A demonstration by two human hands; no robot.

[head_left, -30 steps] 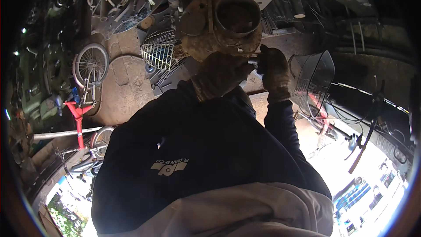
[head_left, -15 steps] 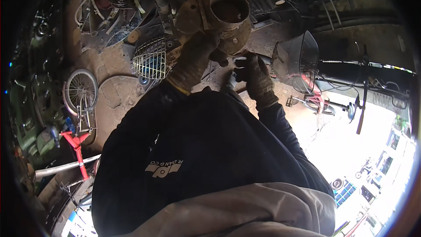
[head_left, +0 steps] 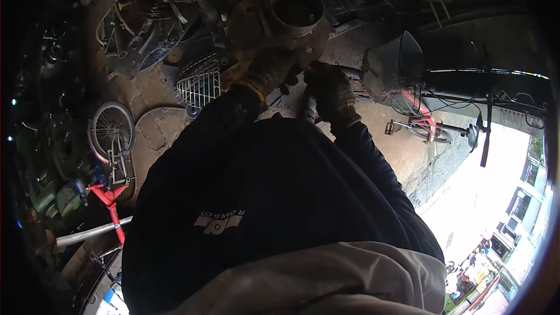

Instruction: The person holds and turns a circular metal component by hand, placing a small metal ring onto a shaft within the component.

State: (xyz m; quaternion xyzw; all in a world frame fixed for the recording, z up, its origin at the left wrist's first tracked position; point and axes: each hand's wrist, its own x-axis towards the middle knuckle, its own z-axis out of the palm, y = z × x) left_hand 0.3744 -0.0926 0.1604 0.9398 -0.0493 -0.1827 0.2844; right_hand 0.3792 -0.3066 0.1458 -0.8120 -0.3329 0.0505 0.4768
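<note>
In dim light, my left hand (head_left: 270, 72), in a dark worn work glove, is at the near edge of a rusty round metal plate (head_left: 246, 21). Its fingers are too dark to read. On top of the plate sits a short, wide metal cylinder (head_left: 297, 11) with an open top. Right of the left hand, my gloved right hand (head_left: 332, 90) is closed, its fingers curled beside the plate's near right side. What it grips is hidden; a greyish tube-like piece (head_left: 309, 108) shows just below it, and I cannot tell whether they touch.
A wire basket (head_left: 200, 81) lies left of my hands, and a mesh basket (head_left: 396, 73) stands to the right. Scrap metal (head_left: 149, 26) is heaped at the far left. A bicycle wheel (head_left: 111, 131) and red frame (head_left: 108, 197) are on the left; another red bicycle (head_left: 424, 122) stands right.
The picture has darkened around the hands. My right hand has moved slightly up and its fingers have closed. My left hand has shifted a little right and down.
</note>
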